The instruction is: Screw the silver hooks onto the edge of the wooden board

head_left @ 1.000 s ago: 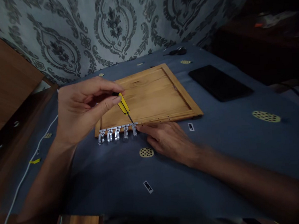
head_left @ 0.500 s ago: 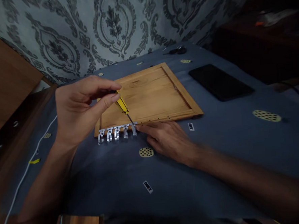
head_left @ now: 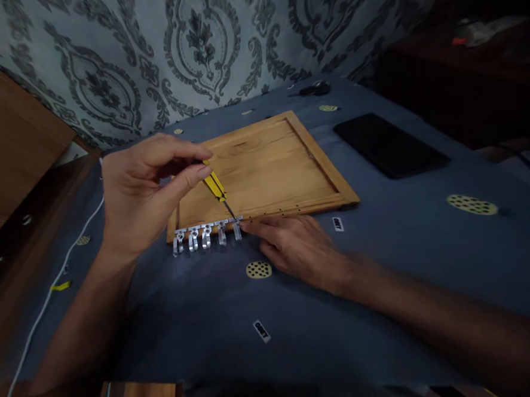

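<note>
My left hand (head_left: 145, 191) pinches the top of a small yellow-handled screwdriver (head_left: 216, 188). Its tip rests at the right end of a row of silver metal hooks (head_left: 207, 234) fixed along the near edge of a wooden board (head_left: 263, 171). My right hand (head_left: 295, 247) lies on the blue cloth just below that edge, its fingertips pressed against the rightmost hook. Whether it grips anything there I cannot make out.
A black phone (head_left: 390, 145) lies on the blue bedsheet (head_left: 385, 257) to the right of the board. A dark small object (head_left: 312, 89) sits by the patterned wall. A white cable (head_left: 50, 295) runs along the left edge, beside wooden furniture (head_left: 10, 136).
My left hand has turned slightly around the screwdriver handle and drifted a little left. The right hand and board have stayed put.
</note>
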A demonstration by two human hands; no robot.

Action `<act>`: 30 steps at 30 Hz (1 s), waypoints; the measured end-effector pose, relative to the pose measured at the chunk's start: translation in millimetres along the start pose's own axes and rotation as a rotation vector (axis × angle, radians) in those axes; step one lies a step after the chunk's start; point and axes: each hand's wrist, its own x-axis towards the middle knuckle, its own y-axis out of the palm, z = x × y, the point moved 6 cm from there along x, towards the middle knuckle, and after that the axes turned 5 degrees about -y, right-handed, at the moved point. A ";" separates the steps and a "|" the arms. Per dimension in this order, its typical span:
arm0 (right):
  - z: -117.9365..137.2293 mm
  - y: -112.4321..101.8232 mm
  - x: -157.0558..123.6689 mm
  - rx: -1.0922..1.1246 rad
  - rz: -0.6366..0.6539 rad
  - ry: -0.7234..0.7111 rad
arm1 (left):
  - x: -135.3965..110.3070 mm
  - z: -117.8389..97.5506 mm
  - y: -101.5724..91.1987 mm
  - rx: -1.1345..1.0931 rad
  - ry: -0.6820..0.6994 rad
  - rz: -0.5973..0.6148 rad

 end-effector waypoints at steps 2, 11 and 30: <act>0.1 -0.2 -0.2 -0.001 -0.008 -0.004 | 0.4 -1.0 -1.1 -0.020 0.024 0.023; 1.3 -1.4 0.6 -0.003 -0.008 -0.018 | 1.9 -8.0 -0.2 -0.017 0.114 0.088; 0.6 -1.0 -0.3 0.006 -0.030 -0.020 | 3.0 4.5 2.0 -0.062 0.053 0.100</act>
